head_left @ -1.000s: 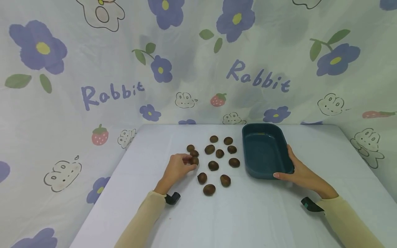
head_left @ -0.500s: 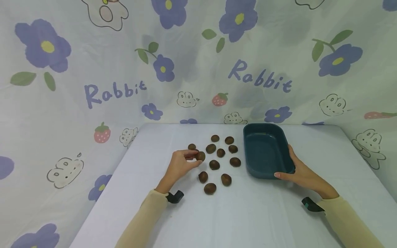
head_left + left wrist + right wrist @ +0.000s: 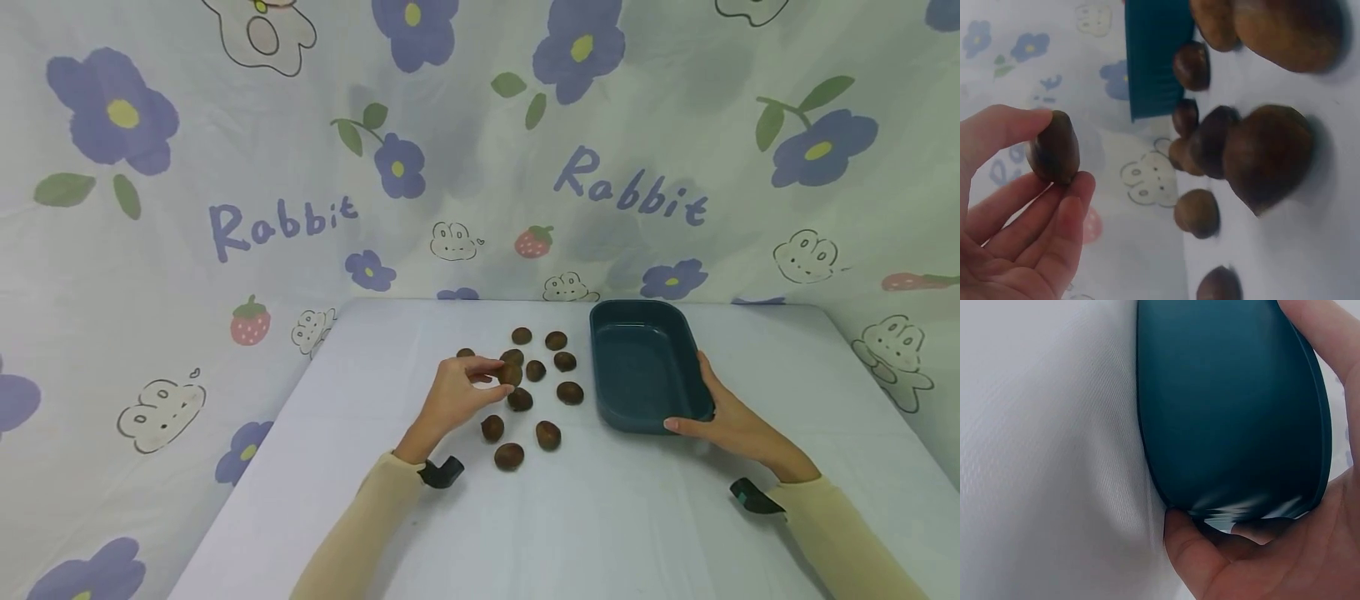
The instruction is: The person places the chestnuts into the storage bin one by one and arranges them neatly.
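Note:
A brown chestnut [image 3: 510, 374] is pinched between the thumb and fingers of my left hand [image 3: 456, 392], raised above the scattered chestnuts. The left wrist view shows this chestnut [image 3: 1055, 149] off the table. Several loose chestnuts [image 3: 570, 392] lie on the white table to the left of a deep teal dish [image 3: 645, 367]. Nothing lies in the part of the dish that I see. My right hand [image 3: 738, 429] grips the dish at its near right corner, thumb on the front wall. In the right wrist view the fingers curl against the dish wall [image 3: 1235, 425].
A white cloth covers the table [image 3: 622, 517]. Behind it hangs a patterned curtain [image 3: 480, 167] with flowers, rabbits and lettering. One chestnut [image 3: 466, 353] sits partly hidden behind my left hand.
My left hand has lifted a chestnut from the left side of the group and carried it rightward over the others. My right hand stays on the dish.

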Demonstrator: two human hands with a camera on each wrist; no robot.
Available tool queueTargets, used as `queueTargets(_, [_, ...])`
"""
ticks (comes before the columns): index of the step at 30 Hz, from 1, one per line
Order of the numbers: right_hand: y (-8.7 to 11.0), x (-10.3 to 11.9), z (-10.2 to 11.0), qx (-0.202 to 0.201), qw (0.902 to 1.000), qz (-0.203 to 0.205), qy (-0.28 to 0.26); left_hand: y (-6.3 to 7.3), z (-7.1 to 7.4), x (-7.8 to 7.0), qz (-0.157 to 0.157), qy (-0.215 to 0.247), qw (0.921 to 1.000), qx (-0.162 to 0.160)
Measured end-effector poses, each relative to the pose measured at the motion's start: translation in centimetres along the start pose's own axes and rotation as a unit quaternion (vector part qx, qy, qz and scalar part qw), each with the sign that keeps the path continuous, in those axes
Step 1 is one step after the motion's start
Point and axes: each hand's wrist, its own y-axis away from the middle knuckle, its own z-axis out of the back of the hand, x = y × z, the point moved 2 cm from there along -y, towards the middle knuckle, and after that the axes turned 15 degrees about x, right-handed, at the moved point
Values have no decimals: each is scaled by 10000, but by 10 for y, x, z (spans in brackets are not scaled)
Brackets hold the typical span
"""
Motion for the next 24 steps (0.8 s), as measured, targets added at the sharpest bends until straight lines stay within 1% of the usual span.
queueTargets(6, [0, 0, -1, -25, 10000, -63, 53, -9, -8, -16, -257, 178, 9995, 65])
queueTargets(9, [0, 0, -1, -29, 9999, -106, 73, -14, -15, -22, -291, 206, 9993, 101])
queueTargets(15, [0, 1, -1, -57, 9999, -85, 97, -23, -29, -36, -440, 156, 9984, 320])
queueTargets(21, [1, 2, -1, -48, 9999, -84, 64, -32, -41, -49, -482, 333, 9972, 462])
queueTargets(24, [0, 2, -1, -44, 9999, -75, 59, -37, -47, -54, -556, 316, 9965, 539])
